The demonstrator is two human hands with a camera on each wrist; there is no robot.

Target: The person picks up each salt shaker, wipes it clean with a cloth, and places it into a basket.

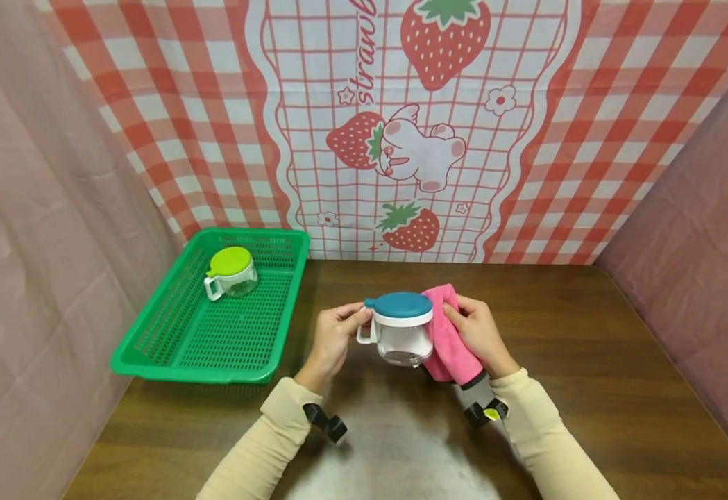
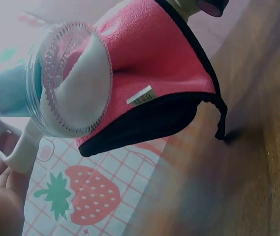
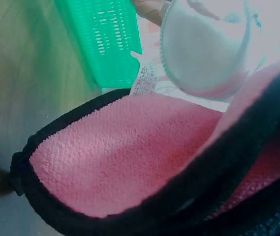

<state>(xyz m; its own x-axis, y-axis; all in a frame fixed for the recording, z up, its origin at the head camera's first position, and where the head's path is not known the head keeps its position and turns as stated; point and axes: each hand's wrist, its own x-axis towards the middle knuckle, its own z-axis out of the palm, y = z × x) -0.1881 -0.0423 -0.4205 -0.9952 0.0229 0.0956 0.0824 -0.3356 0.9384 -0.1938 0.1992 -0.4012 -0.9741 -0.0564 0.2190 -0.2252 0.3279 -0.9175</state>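
Note:
A clear seasoning jar (image 1: 403, 340) with a blue lid and white handle is held up over the table. My left hand (image 1: 332, 340) pinches its handle, thumb near the lid's tab. On the jar's other side my right hand (image 1: 479, 333) grips a pink cloth (image 1: 447, 340) with dark edging, pressed against the jar's side. The left wrist view shows the jar's ridged round base (image 2: 80, 83) with the cloth behind it and a small white tag (image 2: 142, 96). In the right wrist view the cloth (image 3: 120, 147) hangs in front, and the right fingers are hidden.
A green perforated basket (image 1: 285, 305) stands at the left of the brown wooden table (image 1: 588, 375). Inside it sits another clear jar (image 1: 236, 274) with a lime-green lid. A red checked strawberry curtain (image 1: 364, 229) hangs behind, and pink drapes (image 1: 695, 187) close both sides.

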